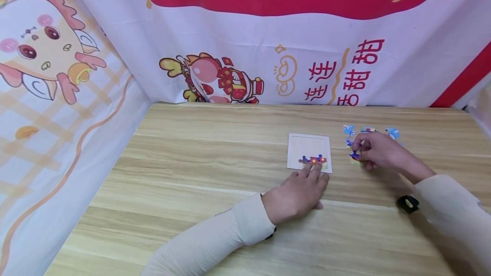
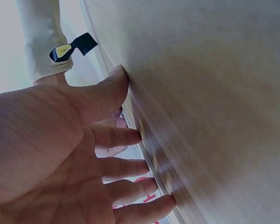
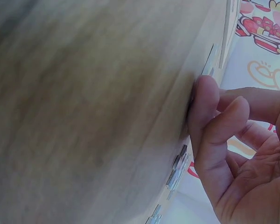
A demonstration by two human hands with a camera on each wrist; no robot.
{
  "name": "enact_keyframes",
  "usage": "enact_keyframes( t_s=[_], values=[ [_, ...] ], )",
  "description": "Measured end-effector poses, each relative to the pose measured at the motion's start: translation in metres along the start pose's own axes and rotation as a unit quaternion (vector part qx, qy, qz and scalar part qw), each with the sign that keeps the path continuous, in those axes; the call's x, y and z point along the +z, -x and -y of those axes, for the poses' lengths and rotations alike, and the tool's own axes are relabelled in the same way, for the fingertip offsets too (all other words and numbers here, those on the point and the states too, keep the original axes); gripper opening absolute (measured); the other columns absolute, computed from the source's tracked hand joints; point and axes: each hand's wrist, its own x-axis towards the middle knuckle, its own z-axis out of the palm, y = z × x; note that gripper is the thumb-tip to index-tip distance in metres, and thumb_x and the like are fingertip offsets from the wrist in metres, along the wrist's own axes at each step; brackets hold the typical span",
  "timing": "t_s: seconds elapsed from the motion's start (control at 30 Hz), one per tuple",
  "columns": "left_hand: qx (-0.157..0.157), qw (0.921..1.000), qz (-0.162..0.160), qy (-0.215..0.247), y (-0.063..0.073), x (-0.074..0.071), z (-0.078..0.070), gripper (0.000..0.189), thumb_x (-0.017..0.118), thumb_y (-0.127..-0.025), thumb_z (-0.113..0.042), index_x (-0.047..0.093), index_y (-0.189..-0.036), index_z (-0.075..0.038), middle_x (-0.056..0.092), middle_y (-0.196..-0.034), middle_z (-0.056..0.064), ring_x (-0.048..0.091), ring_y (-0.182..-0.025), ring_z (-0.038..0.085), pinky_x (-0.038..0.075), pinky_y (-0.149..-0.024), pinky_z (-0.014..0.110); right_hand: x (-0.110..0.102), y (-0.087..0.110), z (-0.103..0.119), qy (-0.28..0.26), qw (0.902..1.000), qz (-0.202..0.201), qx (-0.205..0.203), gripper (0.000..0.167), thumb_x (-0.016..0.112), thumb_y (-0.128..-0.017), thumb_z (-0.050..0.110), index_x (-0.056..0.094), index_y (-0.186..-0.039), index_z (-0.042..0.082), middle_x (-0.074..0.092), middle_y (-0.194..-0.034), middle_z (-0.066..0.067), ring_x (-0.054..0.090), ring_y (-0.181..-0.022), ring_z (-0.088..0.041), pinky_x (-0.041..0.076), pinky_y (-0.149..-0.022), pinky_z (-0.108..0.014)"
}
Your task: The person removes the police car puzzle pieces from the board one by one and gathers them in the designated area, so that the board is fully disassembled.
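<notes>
A white square puzzle tray (image 1: 290, 152) lies on the table, with a few joined jigsaw pieces (image 1: 313, 160) in its near right part. My left hand (image 1: 301, 191) rests palm down at its near edge, its extended fingertips touching the pieces and rim. In the left wrist view, the left hand's fingers (image 2: 130, 168) are spread and nearly straight. To the right, my right hand (image 1: 381, 152) is over loose jigsaw pieces, its thumb and fingers bent together at a blue-and-red jigsaw piece (image 1: 355, 156). The right wrist view shows these fingertips (image 3: 206, 88) low at the tabletop, partly hiding the piece.
More loose jigsaw pieces lie around the right hand, among them a light-blue one (image 1: 393, 132) and another (image 1: 348, 130) at the back. A black strap device (image 1: 408, 204) is at the right sleeve. Printed cloth (image 1: 245, 33) hangs behind the wooden table (image 1: 199, 152).
</notes>
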Motion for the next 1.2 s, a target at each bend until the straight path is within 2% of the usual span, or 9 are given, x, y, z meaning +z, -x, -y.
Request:
enact_keyframes(
  t_s=[0.17,0.33,0.5,0.67,0.87,0.97,1.2],
  values=[
    [-0.002,1.0,-0.003,0.001,0.0,0.0,0.0,0.073,0.057,-0.104,-0.052,0.034,-0.164,-0.019,0.03,-0.172,0.007,0.031,-0.159,0.026,0.047,-0.115,0.035,-0.002,-0.001,0.0,0.005,1.0,0.003,0.004,0.014,0.061,-0.096,-0.007,0.062,-0.109,-0.004,0.064,-0.084,-0.012,0.063,-0.063,-0.019,0.057,-0.056,-0.032],
    [-0.005,1.0,-0.004,-0.002,0.0,0.0,-0.001,0.072,0.058,-0.104,-0.052,0.035,-0.164,-0.019,0.031,-0.171,0.007,0.032,-0.159,0.025,0.048,-0.114,0.034,-0.005,0.0,0.007,0.018,0.9998,-0.002,0.007,0.016,0.056,-0.098,-0.005,0.064,-0.112,-0.003,0.065,-0.093,-0.017,0.063,-0.065,-0.02,0.056,-0.058,-0.034],
    [-0.009,0.9999,-0.002,-0.008,0.001,-0.001,-0.002,0.072,0.057,-0.104,-0.052,0.035,-0.164,-0.021,0.031,-0.172,0.007,0.033,-0.158,0.025,0.048,-0.115,0.035,-0.004,-0.002,0.023,0.038,0.9991,-0.019,-0.009,0.014,0.056,-0.1,0.0,0.065,-0.111,-0.002,0.066,-0.098,-0.019,0.064,-0.066,-0.019,0.055,-0.058,-0.033],
    [-0.005,0.9998,-0.01,-0.016,0.002,-0.002,-0.003,0.07,0.056,-0.104,-0.052,0.036,-0.163,-0.022,0.033,-0.171,0.007,0.034,-0.157,0.025,0.047,-0.115,0.035,0.001,-0.007,0.039,0.027,0.9989,-0.023,-0.032,0.015,0.057,-0.099,0.001,0.066,-0.111,-0.001,0.067,-0.098,-0.018,0.066,-0.068,-0.019,0.053,-0.058,-0.033],
    [0.02,0.998,-0.045,-0.04,0.002,-0.003,-0.004,0.067,0.06,-0.102,-0.052,0.041,-0.159,-0.022,0.036,-0.169,0.008,0.039,-0.155,0.023,0.05,-0.112,0.036,0.009,-0.018,0.058,0.013,0.9982,0.001,-0.059,0.018,0.057,-0.097,0.0,0.068,-0.111,-0.001,0.067,-0.102,-0.019,0.066,-0.072,-0.021,0.055,-0.062,-0.034],
    [0.035,0.9974,-0.053,-0.035,0.0,-0.002,-0.005,0.066,0.062,-0.102,-0.05,0.042,-0.158,-0.022,0.037,-0.169,0.009,0.04,-0.154,0.022,0.05,-0.113,0.036,0.016,-0.024,0.068,0.008,0.9978,0.015,-0.064,0.018,0.057,-0.097,0.001,0.069,-0.111,0.0,0.068,-0.103,-0.018,0.064,-0.073,-0.02,0.056,-0.064,-0.033],
    [0.048,0.9987,-0.016,0.007,-0.004,-0.006,-0.006,0.065,0.059,-0.105,-0.045,0.038,-0.162,-0.022,0.03,-0.172,0.008,0.033,-0.158,0.02,0.044,-0.12,0.038,0.026,-0.037,0.081,-0.005,0.9961,0.06,-0.065,0.017,0.058,-0.099,0.003,0.071,-0.109,0.001,0.068,-0.09,-0.011,0.063,-0.068,-0.021,0.05,-0.066,-0.031]
  ],
)
